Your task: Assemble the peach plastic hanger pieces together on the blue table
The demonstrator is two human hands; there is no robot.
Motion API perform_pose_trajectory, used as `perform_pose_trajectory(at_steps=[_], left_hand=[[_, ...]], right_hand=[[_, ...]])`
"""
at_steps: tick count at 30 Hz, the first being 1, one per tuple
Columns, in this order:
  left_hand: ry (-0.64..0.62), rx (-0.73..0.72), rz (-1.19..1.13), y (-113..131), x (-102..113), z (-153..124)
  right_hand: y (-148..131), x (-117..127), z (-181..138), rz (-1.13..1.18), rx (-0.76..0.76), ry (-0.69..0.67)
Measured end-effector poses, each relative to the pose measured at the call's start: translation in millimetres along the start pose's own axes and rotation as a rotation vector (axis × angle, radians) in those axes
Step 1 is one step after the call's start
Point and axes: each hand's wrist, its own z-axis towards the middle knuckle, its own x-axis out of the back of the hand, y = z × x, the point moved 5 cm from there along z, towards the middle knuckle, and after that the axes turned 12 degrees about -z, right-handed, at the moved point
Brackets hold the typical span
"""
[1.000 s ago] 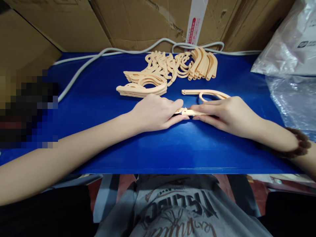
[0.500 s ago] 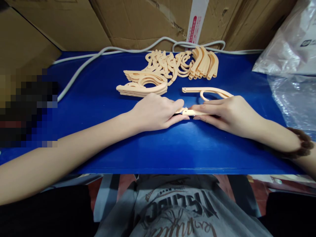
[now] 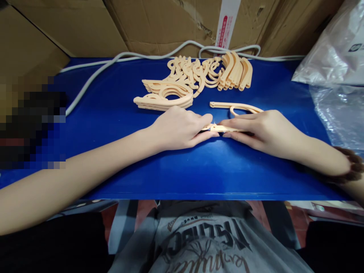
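Head view: one camera looks down on a blue table (image 3: 199,170) with both forearms stretched over it.
Left hand (image 3: 182,129): palm down on the table, fingers narrowed, thumb and forefinger pinching the left end of a peach plastic part (image 3: 220,128).
Right hand (image 3: 261,131): palm down, fingers closed narrowly on the right end of the same part, fingertips almost meeting those of the left hand.
Peach plastic part: low on the table, mid-table, between the two hands; whether it is one piece or two joined cannot be told.
Loose hanger arm (image 3: 236,107): flat on the table just behind the right hand, apart from the part.
Stacked hanger arms (image 3: 165,99): piled just behind the left hand.
Hook pile (image 3: 196,72): tangled, further back, beside a row of curved pieces (image 3: 237,70).
White cable (image 3: 113,62): runs along the far table edge.
Cardboard boxes (image 3: 159,22): stand behind the table.
Plastic bag (image 3: 332,57): at the right edge.
Right wrist: wears a dark hair tie (image 3: 351,168).
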Motion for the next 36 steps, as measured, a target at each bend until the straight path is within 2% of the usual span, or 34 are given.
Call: perform_pose_trajectory(at_steps=[18,24,36], left_hand=[[-0.023,0.002,-0.018,-0.5,-1.6,0.6],[-0.027,-0.022,-0.004,0.2,-1.7,1.8],[-0.027,0.010,-0.016,0.9,-1.1,3.4]], right_hand=[[-2.1,-0.1,-0.7,-0.045,0.000,-0.042],[-2.0,-0.9,-0.3,-0.015,-0.012,-0.094],[-1.3,0.2,-0.6,-0.047,-0.016,-0.062]])
